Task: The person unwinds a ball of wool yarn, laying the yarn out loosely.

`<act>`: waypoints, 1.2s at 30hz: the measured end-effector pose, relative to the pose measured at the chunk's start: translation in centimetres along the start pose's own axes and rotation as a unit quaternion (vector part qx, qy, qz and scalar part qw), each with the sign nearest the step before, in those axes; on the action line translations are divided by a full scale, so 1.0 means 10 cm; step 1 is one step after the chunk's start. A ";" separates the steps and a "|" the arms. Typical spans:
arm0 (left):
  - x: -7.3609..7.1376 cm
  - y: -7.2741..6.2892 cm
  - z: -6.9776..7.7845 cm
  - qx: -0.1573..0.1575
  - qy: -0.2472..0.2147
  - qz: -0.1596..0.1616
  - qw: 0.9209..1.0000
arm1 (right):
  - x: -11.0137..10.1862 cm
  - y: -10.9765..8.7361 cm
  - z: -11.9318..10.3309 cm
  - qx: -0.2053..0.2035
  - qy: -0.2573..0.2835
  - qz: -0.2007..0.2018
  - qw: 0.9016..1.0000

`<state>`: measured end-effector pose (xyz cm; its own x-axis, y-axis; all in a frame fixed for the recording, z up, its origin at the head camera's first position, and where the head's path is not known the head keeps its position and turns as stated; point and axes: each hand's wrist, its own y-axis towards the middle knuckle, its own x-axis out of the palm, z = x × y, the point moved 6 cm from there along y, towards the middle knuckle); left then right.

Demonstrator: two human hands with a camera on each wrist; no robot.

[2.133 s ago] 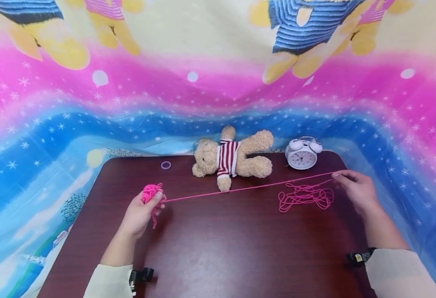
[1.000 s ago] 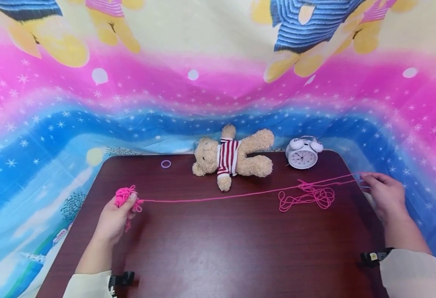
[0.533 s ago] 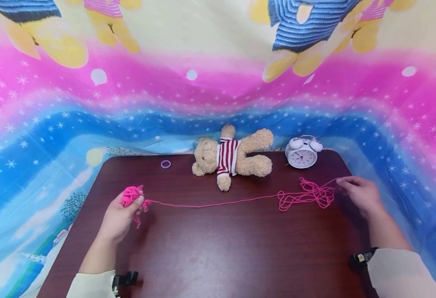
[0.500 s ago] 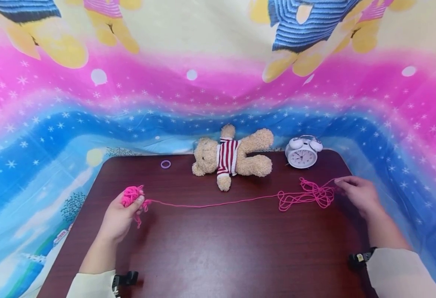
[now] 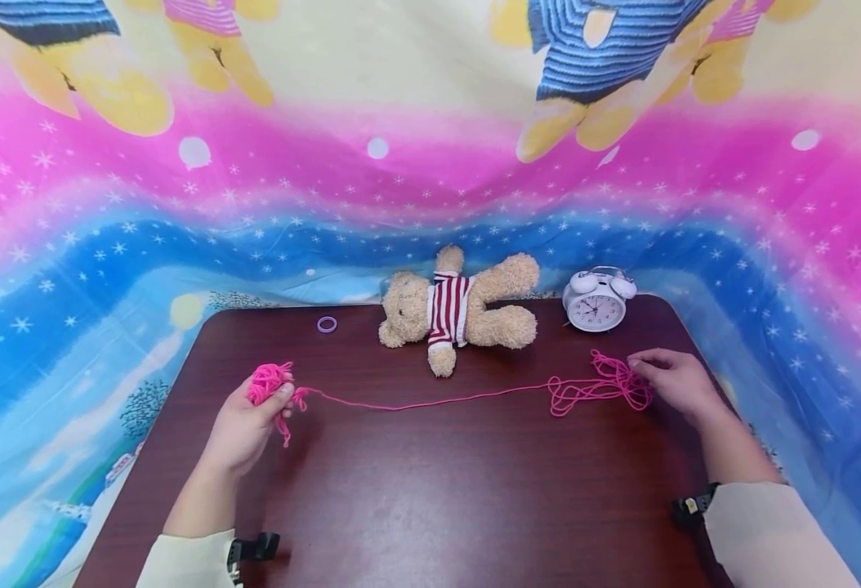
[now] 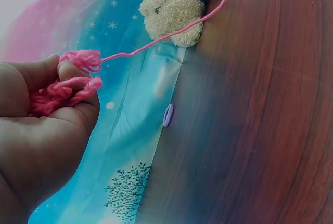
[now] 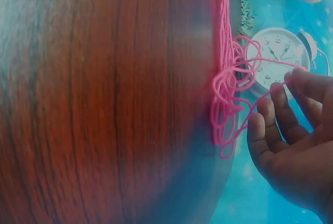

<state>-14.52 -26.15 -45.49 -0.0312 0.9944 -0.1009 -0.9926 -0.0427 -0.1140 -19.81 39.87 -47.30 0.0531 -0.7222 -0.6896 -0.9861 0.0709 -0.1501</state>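
Observation:
A bundle of pink yarn point(image 5: 269, 382) sits in my left hand point(image 5: 243, 429), thumb pressed over it and a short tail dangling below. From the bundle a slack strand point(image 5: 430, 404) runs across the table to a loose, looped pile of the same yarn point(image 5: 595, 388) on the right. At that pile's right edge, my right hand point(image 5: 676, 380) pinches a strand between thumb and forefinger. In the right wrist view the pinched yarn point(image 7: 270, 89) rises from the loops to the fingertips, the other fingers point(image 7: 257, 130) loosely bent.
On the dark wooden table point(image 5: 430, 490), a teddy bear point(image 5: 452, 310) in a striped shirt lies on its back at the far edge. A white alarm clock point(image 5: 598, 302) stands behind the yarn pile. A small purple ring point(image 5: 327, 325) lies back left. A printed cloth point(image 5: 430, 188) hangs behind.
Both hands spread apart, then came back inward. The taut strand went slack and sank toward the table. The right hand moved left to the pile, still pinching yarn; the left drifted slightly right.

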 end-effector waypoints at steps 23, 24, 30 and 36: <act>0.19 0.04 -0.02 -0.022 -0.050 -0.027 0.998 | 0.34 0.08 -0.32 -0.026 0.025 -0.025 0.999; 0.21 0.04 -0.02 -0.024 -0.053 -0.028 0.998 | 0.37 0.08 -0.34 -0.027 0.026 -0.026 0.999; 0.27 0.06 -0.03 -0.030 -0.070 -0.030 0.997 | 0.48 0.08 -0.51 -0.039 0.038 -0.024 0.998; 0.33 0.09 -0.05 -0.020 -0.067 -0.036 0.997 | 0.64 0.08 -0.66 -0.053 0.064 -0.041 0.996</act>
<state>-15.45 -22.97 -46.40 0.0224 0.9988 0.0424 -0.9874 0.0288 -0.1553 -21.26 30.76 -47.15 0.1202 -0.8053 -0.5805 -0.9908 -0.0604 -0.1214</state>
